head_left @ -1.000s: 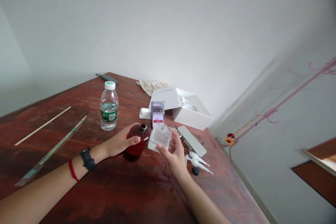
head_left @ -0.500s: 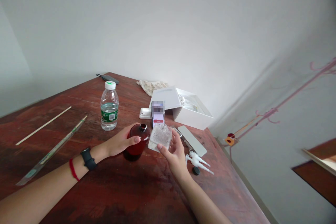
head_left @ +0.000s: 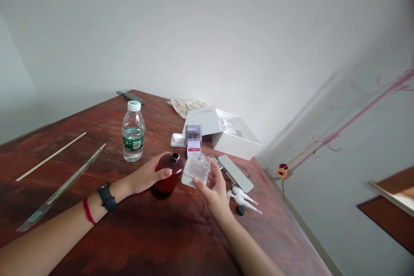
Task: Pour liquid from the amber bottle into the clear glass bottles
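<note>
Only the viewpoint shifts slightly: left hand (head_left: pixel 149 177) grasps glossy, uncapped, dark-red, round glassy bottle (head_left: pixel 174 174); right hand (head_left: pixel 214 189) grips clear, speckled, square glassy bottle (head_left: pixel 197 168), just right.

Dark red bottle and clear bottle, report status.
Left hand: gripping dark red bottle, uncapped. Right hand: holding clear bottle, tilted. Phone just beyond clear bottle.

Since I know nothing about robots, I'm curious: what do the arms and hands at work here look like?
The left hand and right hand are a person's, with no gloves, sleeves or cables in view. The left forearm wears a black band, likely a watch, and a red bracelet nearer the elbow. Nothing worn shows on the right forearm.
</note>
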`<state>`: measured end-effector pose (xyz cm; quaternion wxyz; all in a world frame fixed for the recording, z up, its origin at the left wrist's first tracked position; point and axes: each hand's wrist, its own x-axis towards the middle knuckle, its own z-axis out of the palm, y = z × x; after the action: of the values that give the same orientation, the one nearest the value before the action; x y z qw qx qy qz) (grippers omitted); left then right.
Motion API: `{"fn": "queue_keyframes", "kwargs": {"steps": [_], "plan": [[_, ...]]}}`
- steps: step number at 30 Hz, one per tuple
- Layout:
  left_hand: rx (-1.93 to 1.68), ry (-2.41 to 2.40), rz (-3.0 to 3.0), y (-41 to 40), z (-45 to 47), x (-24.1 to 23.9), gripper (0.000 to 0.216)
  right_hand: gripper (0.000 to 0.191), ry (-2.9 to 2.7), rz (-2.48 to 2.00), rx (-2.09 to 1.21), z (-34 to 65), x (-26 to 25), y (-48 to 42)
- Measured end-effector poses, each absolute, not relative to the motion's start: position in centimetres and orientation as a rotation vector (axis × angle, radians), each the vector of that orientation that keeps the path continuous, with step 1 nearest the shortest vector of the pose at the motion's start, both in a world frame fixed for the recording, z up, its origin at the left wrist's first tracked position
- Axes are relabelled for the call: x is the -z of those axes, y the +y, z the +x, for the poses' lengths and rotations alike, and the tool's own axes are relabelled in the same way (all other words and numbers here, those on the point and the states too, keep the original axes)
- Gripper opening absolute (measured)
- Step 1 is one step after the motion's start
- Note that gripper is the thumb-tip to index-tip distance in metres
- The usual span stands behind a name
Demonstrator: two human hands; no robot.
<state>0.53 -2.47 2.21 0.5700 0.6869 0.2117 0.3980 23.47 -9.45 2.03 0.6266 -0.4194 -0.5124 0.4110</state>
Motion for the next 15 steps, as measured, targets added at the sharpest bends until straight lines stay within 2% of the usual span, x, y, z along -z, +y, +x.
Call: {"fn": "queue_keyframes", "kwargs": {"steps": [15], "plan": [[-0.926,0.491,1.597,-2.41,0.44,-2.04,0.082,0.064,-1.172,-0.96,-0.943,23.48,-2.18,-9.45]]}}
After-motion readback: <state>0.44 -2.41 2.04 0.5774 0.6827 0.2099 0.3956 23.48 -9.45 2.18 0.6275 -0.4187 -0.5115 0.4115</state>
